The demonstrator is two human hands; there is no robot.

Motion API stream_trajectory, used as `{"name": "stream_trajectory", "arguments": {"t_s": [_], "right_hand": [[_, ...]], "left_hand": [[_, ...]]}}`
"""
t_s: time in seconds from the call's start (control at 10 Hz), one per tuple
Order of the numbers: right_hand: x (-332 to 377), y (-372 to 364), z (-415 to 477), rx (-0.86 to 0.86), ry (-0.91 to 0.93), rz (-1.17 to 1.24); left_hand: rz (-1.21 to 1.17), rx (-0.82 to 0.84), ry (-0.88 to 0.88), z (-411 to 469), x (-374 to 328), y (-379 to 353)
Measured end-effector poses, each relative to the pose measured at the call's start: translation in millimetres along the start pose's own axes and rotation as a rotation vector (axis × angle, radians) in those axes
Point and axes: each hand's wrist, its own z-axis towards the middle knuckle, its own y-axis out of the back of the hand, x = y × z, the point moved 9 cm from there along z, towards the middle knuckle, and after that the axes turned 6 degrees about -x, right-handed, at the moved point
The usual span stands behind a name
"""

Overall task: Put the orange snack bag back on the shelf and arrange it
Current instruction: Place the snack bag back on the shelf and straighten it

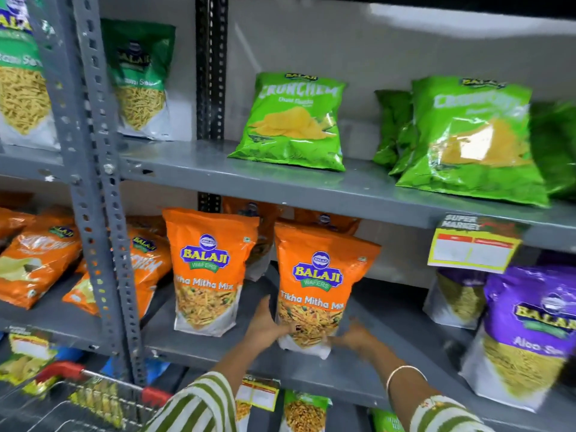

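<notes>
An orange Balaji "Tikha Mitha Mix" snack bag (314, 285) stands upright on the grey middle shelf (311, 374). My left hand (265, 325) presses against its lower left side. At its lower right corner my right hand (353, 335) grips the bag's base. A second bag of the same kind (204, 269) stands just to its left, with more orange bags behind both.
Green Crunchem bags (293, 123) lie on the shelf above. Purple Aloo Sev bags (526, 335) stand to the right under a yellow price tag (473, 244). A grey slotted upright (99, 182) is on the left, orange chip bags (37, 260) beyond it. A red-handled cart (93, 397) sits lower left.
</notes>
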Motion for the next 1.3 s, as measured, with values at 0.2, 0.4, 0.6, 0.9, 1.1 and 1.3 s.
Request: {"name": "stream_trajectory", "arguments": {"t_s": [0.2, 0.4, 0.6, 0.9, 1.1, 1.3], "right_hand": [[5, -5, 25, -0.155, 0.17, 0.347], [13, -14, 18, -0.131, 0.157, 0.313], [56, 29, 3, -0.048, 0.196, 0.77], [90, 84, 0, -0.281, 0.189, 0.931], [95, 87, -32, -0.504, 0.313, 0.609], [108, 80, -129, -1.057, 0.712, -0.049]], "left_hand": [[0.022, -0.028, -0.005, 8, 3, 0], [0.03, -0.036, 0.018, 3, 2, 11], [-0.33, -0.063, 0.043, -6, -54, 33], [-0.582, -0.229, 0.12, 15, -103, 67], [-0.306, -0.38, -0.08, -5, -119, 85], [0.244, -0.767, -0.489, -74, -144, 112]]}}
